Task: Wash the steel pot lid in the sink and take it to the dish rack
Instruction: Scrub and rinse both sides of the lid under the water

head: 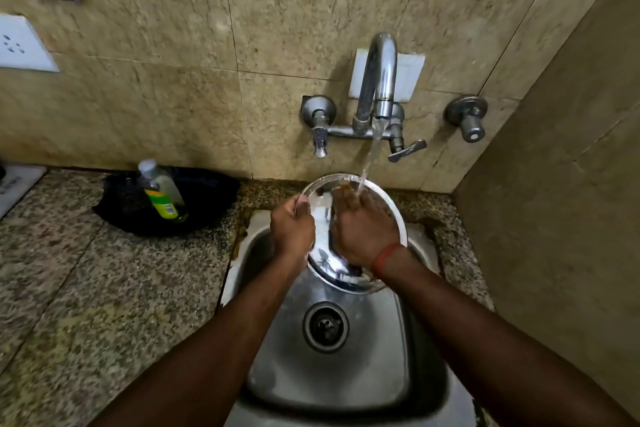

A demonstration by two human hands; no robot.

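Note:
The round steel pot lid (323,218) is held tilted over the steel sink (346,374), under the tap's running stream. My left hand (292,227) grips the lid's left rim, thumb on the edge. My right hand (362,229) lies flat on the lid's inner face with fingers spread, water falling on the fingertips. A red thread band circles my right wrist. The hands hide much of the lid's middle.
A wall tap (379,94) with a lever handle runs above the sink. A black bowl (207,198) holding a dish soap bottle (161,191) sits on the granite counter (104,288) at left. A side wall stands close on the right. A wall socket (20,43) is at far left.

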